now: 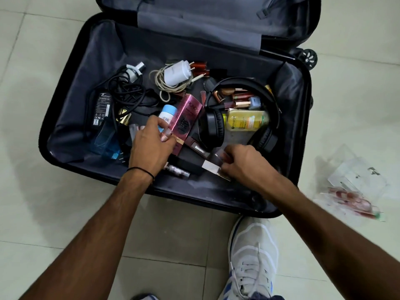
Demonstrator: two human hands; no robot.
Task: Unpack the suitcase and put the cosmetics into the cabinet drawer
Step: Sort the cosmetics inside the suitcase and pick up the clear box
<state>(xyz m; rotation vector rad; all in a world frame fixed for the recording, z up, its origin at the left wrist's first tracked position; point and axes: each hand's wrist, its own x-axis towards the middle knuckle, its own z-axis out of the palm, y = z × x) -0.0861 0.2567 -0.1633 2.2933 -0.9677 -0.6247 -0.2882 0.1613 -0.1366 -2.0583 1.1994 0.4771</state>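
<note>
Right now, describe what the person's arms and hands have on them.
Both forearms are bare, with no sleeves in view. The left hand and right hand wear no gloves. A thin black thread band circles the left wrist; the right wrist shows no band or watch. No rings can be made out.

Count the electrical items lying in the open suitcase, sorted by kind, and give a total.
Headphones: 1
White plug charger: 1
Black power adapter: 1
Total: 3
</note>
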